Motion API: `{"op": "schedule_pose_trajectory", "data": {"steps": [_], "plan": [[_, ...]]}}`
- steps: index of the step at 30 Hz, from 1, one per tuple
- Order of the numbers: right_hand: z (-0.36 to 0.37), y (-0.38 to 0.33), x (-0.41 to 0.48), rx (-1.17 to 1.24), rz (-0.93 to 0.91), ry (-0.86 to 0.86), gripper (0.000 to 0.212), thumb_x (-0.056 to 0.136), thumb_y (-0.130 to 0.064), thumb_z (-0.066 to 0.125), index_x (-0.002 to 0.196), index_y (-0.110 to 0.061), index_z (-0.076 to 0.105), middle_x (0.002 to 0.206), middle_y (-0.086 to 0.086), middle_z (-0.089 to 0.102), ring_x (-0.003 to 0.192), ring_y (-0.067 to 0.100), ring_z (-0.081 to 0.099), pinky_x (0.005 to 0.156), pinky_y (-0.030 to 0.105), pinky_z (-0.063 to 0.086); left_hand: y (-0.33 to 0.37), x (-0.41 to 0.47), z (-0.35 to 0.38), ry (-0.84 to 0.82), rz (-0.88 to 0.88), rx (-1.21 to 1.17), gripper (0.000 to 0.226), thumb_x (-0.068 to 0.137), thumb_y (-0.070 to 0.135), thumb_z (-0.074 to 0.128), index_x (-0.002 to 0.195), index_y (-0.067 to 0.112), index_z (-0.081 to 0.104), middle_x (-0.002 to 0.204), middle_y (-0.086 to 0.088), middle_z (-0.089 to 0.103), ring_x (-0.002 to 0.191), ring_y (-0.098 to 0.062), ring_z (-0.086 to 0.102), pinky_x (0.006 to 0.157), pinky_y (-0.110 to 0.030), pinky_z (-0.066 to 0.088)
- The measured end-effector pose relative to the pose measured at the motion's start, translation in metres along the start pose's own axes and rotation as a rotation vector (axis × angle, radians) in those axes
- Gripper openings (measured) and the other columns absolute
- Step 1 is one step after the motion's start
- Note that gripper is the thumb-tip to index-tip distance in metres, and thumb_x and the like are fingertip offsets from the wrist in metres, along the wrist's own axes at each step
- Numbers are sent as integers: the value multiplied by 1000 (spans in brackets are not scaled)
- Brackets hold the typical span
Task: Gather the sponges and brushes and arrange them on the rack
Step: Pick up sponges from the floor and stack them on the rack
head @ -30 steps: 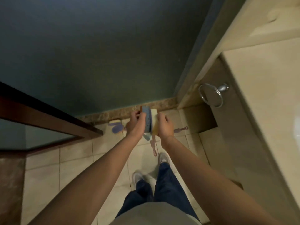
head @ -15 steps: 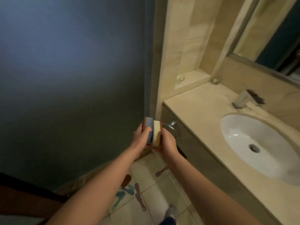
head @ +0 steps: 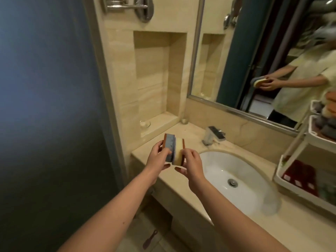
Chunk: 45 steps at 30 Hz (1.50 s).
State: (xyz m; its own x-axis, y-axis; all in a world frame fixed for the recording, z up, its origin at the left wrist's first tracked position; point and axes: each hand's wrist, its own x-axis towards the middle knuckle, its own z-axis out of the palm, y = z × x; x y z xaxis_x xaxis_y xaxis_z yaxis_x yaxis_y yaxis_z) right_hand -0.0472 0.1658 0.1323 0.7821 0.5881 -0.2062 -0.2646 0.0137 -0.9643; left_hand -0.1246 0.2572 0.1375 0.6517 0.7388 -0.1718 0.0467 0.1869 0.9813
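A reddish-brown brush [head: 150,239] lies on the floor tiles below your forearms. Your left hand [head: 157,160] curls round a blue sponge [head: 170,146] and your right hand [head: 193,163] pinches a yellow sponge [head: 179,152]. The two stand on edge, pressed face to face. Half a second ago you held them beside the counter's end; now they hang above the left end of the counter [head: 189,132], just beside the basin [head: 214,166]. The white tiered rack [head: 289,185] has come into view at the right. Its lower tray holds dark red pieces with small white tags, too small to read. The upper tiers hold blurred grey and orange stacks. The mirror [head: 236,51] behind shows both sponges in your hands.
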Motion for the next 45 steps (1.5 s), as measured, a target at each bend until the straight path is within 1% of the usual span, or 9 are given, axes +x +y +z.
{"op": "schedule_pose_trajectory", "data": {"steps": [6, 13, 18, 22, 26, 31, 36, 42, 45], "plan": [[-69, -42, 41, 78, -58, 88, 21, 89, -20, 54, 107, -11, 57, 108, 8, 61, 105, 30, 64, 70, 35, 56, 18, 31, 84, -24, 113, -59, 31, 85, 19, 59, 109, 39, 54, 120, 8, 58, 101, -10, 60, 75, -31, 55], [-132, -80, 70, 82, -140, 221, 20, 86, -20, 61, 105, -14, 60, 102, 8, 66, 89, 21, 65, 75, 38, 58, 35, 54, 157, -55, 215, -57, 29, 83, 16, 66, 108, 30, 59, 115, 6, 61, 99, -11, 63, 63, -21, 53], [-168, -105, 78, 40, -232, 343, 20, 84, -20, 66, 103, -17, 61, 103, 7, 66, 89, 19, 65, 72, 35, 59, 47, 70, 199, -109, 290, -2, 35, 81, 15, 70, 113, 26, 60, 115, 4, 60, 106, -14, 60, 79, -33, 58], [-191, -129, 77, -16, -318, 486, 24, 81, -19, 71, 103, -19, 61, 103, 5, 66, 89, 17, 65, 67, 31, 58, 59, 81, 229, -203, 371, 48, 37, 79, 18, 73, 112, 31, 60, 114, 8, 61, 106, -10, 59, 81, -28, 56], [-214, -153, 72, -44, -364, 608, 29, 77, -23, 76, 103, -20, 63, 103, 3, 66, 93, 17, 64, 62, 27, 55, 76, 89, 260, -344, 387, 40, 40, 78, 20, 75, 116, 26, 62, 116, 7, 62, 107, -14, 60, 89, -40, 55], [-244, -174, 57, -56, -434, 757, 28, 73, -28, 82, 95, -17, 68, 100, 7, 69, 95, 23, 66, 74, 39, 60, 88, 94, 298, -497, 458, 42, 41, 77, 28, 77, 114, 31, 62, 114, 8, 62, 102, -9, 61, 84, -32, 57], [-271, -192, 38, -169, -489, 890, 28, 72, -35, 82, 92, -21, 70, 96, -2, 70, 94, 15, 65, 85, 43, 57, 97, 88, 333, -604, 505, 31, 38, 75, 35, 77, 109, 38, 61, 109, 18, 61, 97, -4, 62, 79, -27, 56], [-312, -215, 31, -280, -558, 958, 24, 72, -38, 82, 88, -27, 69, 92, -11, 67, 91, 5, 62, 63, 18, 53, 109, 89, 378, -657, 557, 87, 38, 76, 34, 76, 111, 31, 61, 122, -2, 54, 102, -12, 60, 90, -37, 54], [-339, -230, 35, -316, -557, 951, 24, 72, -36, 82, 90, -25, 70, 96, -8, 68, 95, 8, 63, 76, 29, 56, 118, 91, 404, -677, 588, 99, 38, 76, 32, 77, 111, 30, 62, 123, -1, 51, 103, -16, 61, 92, -40, 54]]}}
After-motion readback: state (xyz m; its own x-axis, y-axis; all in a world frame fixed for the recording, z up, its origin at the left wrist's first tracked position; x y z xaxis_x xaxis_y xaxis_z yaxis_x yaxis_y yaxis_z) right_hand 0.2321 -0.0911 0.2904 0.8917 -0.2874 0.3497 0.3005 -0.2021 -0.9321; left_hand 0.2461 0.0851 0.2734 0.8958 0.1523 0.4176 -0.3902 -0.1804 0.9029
